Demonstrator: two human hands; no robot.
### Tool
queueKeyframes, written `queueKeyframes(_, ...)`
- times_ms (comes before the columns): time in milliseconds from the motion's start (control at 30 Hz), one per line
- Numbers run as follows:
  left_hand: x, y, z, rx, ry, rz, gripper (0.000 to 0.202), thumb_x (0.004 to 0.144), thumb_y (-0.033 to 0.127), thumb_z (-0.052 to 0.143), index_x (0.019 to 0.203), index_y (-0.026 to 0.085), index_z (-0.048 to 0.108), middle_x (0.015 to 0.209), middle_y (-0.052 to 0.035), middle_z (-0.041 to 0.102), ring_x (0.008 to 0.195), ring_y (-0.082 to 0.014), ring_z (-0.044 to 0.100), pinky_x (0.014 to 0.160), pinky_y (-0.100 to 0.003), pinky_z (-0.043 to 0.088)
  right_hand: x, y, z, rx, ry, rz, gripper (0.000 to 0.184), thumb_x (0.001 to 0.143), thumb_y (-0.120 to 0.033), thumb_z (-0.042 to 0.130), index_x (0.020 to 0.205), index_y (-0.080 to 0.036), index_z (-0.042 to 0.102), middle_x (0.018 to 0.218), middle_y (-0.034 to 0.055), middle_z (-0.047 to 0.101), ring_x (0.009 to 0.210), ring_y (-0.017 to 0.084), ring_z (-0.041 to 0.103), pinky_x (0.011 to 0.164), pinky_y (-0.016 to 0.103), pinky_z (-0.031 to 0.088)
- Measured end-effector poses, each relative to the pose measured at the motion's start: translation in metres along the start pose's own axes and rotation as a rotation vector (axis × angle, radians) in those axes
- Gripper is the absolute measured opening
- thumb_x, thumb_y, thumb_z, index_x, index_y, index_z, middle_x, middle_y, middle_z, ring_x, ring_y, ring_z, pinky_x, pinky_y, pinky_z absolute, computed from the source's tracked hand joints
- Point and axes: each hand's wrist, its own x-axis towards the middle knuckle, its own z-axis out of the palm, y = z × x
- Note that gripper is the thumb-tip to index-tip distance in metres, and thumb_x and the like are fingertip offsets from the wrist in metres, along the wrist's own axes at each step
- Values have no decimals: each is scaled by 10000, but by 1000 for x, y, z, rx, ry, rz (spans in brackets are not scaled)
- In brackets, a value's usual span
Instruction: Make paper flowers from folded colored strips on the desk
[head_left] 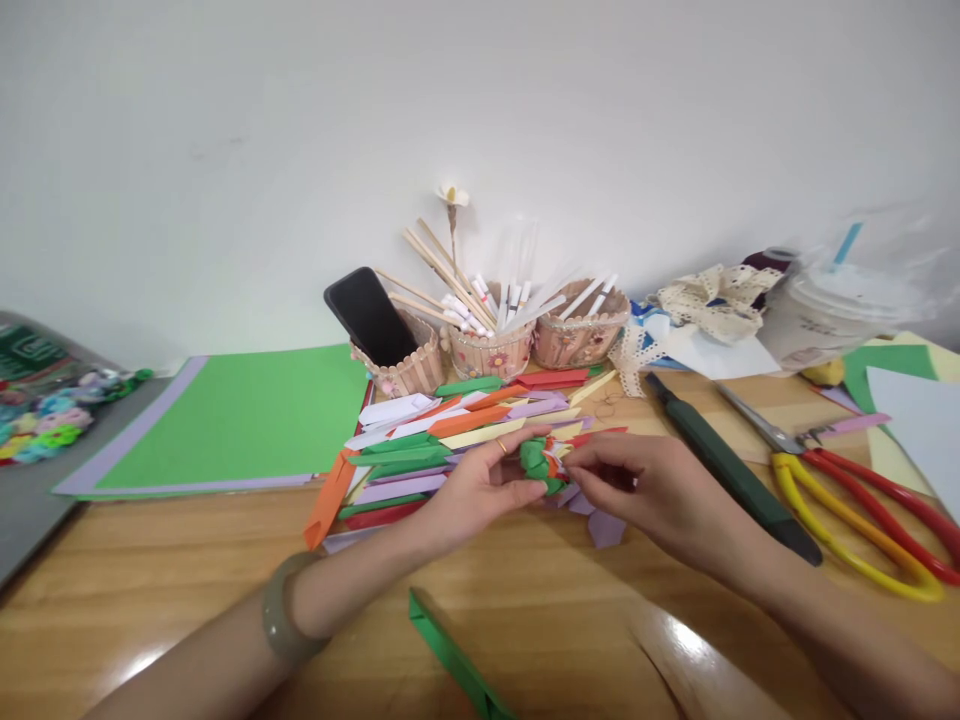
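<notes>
While the left hand (476, 485) grasps the green paper piece (535, 460) between thumb and fingers, the right hand (645, 490) pinches its orange-and-white side; a light, steady hold should spare the folds. The piece is above the wooden table (225, 600), beside folded paper strips (401, 488).

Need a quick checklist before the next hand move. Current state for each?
1. Left hand has the paper piece: ok, gripped.
2. Right hand at the piece: ok, fingertips at its white-and-orange side.
3. Right hand's pinch secure: cannot tell, fingertips partly hidden.
4. Scissors away from both hands: ok, off to the right.
5. Green tool well away from right hand: not ok, lies close by.
</notes>
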Motion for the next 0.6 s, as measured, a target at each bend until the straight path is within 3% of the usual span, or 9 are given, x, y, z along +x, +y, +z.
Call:
queueKeyframes(167,0,-1,0,-14,27,7,499,672,210,697,1151,228,561,1125,-47,580,1047,-214,526,880,-346,426,-6,1,13,-335,201,-237,171,782,-101,466,733,-146,624,625,28,605,512,110,509,485,215,379)
queueKeyframes(267,-1,-1,1,-24,44,1,508,669,219,697,1158,235,559,1128,-47,582,1059,-226,518,866,-349,435,-8,1,16,-433,268,-308,181,809,-112,452,763,-158,621,665,41,629,564,128,554,517,222,406)
queueKeyframes(400,0,-2,1,-31,56,-2,522,666,215,698,1168,234,556,1087,-51,600,1010,-212,539,810,-322,460,-8,-4,11,-231,228,-224,166,813,-127,481,769,-157,639,650,30,624,540,107,532,510,203,404)
queueKeyframes(600,-1,1,1,15,31,10,515,649,192,706,1146,240,580,1089,-48,606,980,-205,563,847,-342,446,-2,-8,-2,74,-11,52,184,813,-207,506,701,-164,645,565,6,594,496,101,490,465,210,358)
